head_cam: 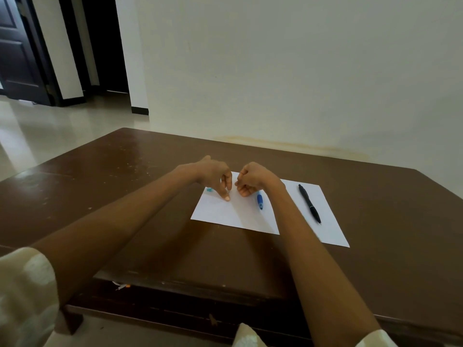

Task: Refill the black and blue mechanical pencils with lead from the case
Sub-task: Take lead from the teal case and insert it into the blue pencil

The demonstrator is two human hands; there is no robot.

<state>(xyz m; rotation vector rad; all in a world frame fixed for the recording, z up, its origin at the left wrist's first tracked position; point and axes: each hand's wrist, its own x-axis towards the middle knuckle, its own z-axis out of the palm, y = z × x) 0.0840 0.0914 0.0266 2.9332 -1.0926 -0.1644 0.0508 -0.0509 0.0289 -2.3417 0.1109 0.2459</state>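
A white sheet of paper [250, 216] lies on the brown table [150, 171]. The black mechanical pencil [309, 204] rests on the sheet's right part, untouched. The blue mechanical pencil [260, 201] lies near the middle, its upper end hidden behind my right wrist. My left hand [216, 177] points its fingers down at the sheet and pinches a small pale piece [229, 190] at the fingertips; what it is I cannot make out. A small teal item [209, 189] lies on the paper just left of that hand. My right hand [250, 179] is curled shut close beside the left, and I see nothing in it.
The table's far edge meets a plain wall [300, 71]. The table's left edge drops to a tiled floor [62, 126], with dark doors [20, 51] beyond it. The front edge of the table runs under my forearms.
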